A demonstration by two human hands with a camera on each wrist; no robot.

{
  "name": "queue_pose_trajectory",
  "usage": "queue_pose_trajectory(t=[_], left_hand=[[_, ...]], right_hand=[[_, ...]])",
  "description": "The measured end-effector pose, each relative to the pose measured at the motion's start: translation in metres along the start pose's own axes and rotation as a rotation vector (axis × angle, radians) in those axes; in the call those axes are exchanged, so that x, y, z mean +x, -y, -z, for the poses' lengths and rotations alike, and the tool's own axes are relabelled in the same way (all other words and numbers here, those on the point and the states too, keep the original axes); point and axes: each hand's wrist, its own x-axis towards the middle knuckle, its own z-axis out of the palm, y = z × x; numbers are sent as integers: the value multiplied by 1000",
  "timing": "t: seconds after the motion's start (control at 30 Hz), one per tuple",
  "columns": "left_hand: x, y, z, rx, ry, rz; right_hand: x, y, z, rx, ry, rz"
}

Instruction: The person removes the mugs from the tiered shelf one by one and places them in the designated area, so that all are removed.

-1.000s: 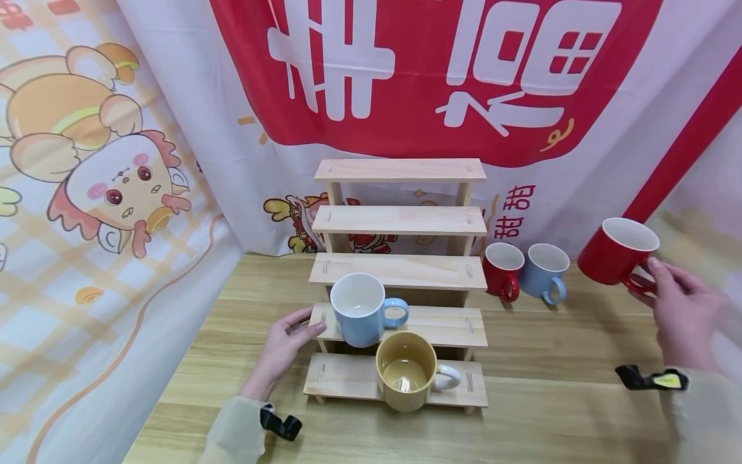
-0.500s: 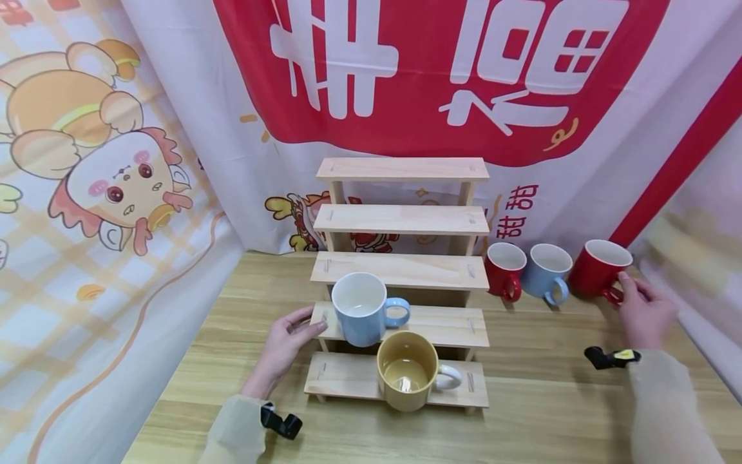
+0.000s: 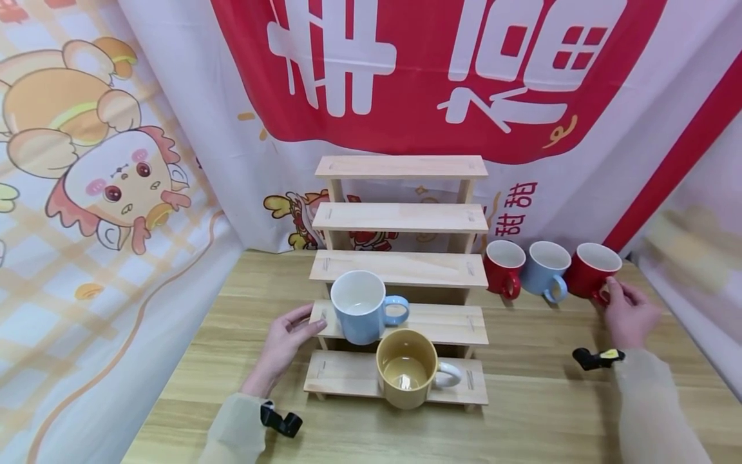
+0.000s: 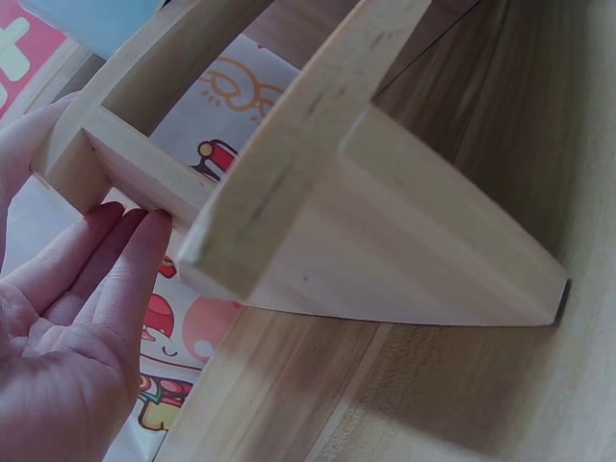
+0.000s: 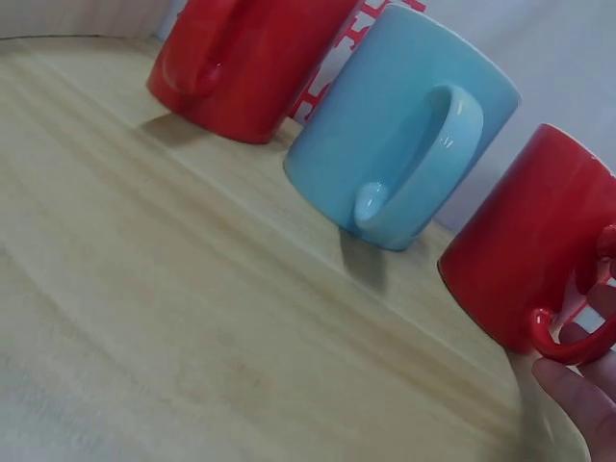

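Red rightmost mug (image 3: 581, 277) stands just left of the right hand (image 3: 630, 314) pinching its handle (image 5: 556, 348).

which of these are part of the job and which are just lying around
Likely job:
far-right red mug, pinched by the right hand
wooden stand, held by the left hand
yellow mug and shelved blue mug
middle blue mug and other red mug

Just around:
printed cloth backdrop
black wrist gear
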Motion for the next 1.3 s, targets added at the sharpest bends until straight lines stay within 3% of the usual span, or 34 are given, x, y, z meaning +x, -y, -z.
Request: queue_pose_trajectory(t=[0.33,0.53,0.73,1.03,1.3], left_hand=[[0,1,1,-1,-6,16],[0,2,1,-10,-1,15],[0,2,1,-23,0,13],[-1,2,1,-28,-2,15],[-1,1,0,-25,-7,13]], right_hand=[[-2,3,5,-395,-1,117],[-13,23,-5,-503,37,197],[-44,57,-30,-564,124,298],[-115,96,-78,-732,370,411],[-170,95,-114,-718,673,608]])
